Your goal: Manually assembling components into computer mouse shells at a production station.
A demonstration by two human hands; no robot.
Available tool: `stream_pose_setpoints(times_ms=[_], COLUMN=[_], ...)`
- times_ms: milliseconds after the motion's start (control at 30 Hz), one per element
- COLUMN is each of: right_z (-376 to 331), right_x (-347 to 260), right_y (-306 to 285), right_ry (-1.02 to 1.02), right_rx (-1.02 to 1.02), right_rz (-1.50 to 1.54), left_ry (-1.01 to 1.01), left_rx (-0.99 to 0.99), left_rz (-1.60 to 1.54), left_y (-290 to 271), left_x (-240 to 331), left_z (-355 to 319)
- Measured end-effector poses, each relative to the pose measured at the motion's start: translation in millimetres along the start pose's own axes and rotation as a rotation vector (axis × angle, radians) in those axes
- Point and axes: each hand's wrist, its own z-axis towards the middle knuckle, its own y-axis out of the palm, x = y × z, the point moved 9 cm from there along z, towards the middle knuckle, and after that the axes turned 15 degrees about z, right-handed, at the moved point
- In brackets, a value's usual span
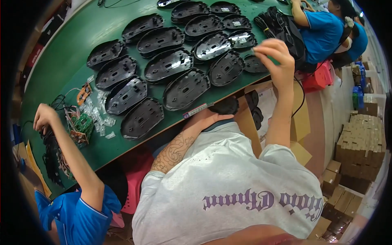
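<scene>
My left hand (214, 121) is low in front of me at the table's near edge, closed against a black plastic shell (227, 106); its fingertips are partly hidden. Raised above the right end of the table is my right hand (279, 57), thumb and forefinger pinched together. Whatever sits at those fingertips is too small to name. Beneath and left of it, rows of black oval plastic shells (185, 90) lie hollow side up on the green table (53, 87). Several farther ones carry pale labels.
Clear small plastic pieces (96, 110), green circuit boards (83, 124) and wires lie at left, near a blue-sleeved co-worker's hand (44, 116). A black bag (281, 32) and co-workers are at far right. An open carton (300, 126) holding dark parts stands below the table edge; stacked cartons (361, 143) stand right.
</scene>
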Motion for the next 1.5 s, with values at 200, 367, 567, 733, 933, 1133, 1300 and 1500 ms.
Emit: stream_pose_setpoints(times_ms=[200,367,567,733,933,1133,1300,1500], right_z=[-44.7,-45.3,-45.7,-49.9,-86.5,-124.1,-99.9,-51.6], right_x=[61.6,66.9,69.6,62.2,15.2,12.5,14.1,54.3], right_y=[-0.5,10.0,11.4,-2.1,-20.2,13.9,-16.6,-40.2], right_ry=[0.151,0.161,0.136,0.168,0.355,0.591,0.467,0.332], right_rx=[-0.191,-0.252,-0.266,-0.146,-0.185,-0.473,-0.427,-0.314], right_rz=[-0.106,-0.061,-0.018,0.001,0.242,0.130,0.159,0.090], left_ry=[-0.015,-0.022,-0.034,-0.108,-0.127,-0.041,0.008,-0.042], left_rx=[0.107,0.143,0.200,0.163,0.172,0.180,0.032,0.038], left_rz=[0.137,0.119,0.513,0.397,0.548,0.562,0.653,0.868], left_y=[-16.0,-15.9,-9.3,22.8,62.5,88.3,94.8,93.7], left_x=[-2.2,-4.7,-5.6,-19.1,-36.4,-49.4,-56.3,-58.3], left_z=[11.3,20.0,19.7,20.5,29.7,44.9,43.5,39.0])
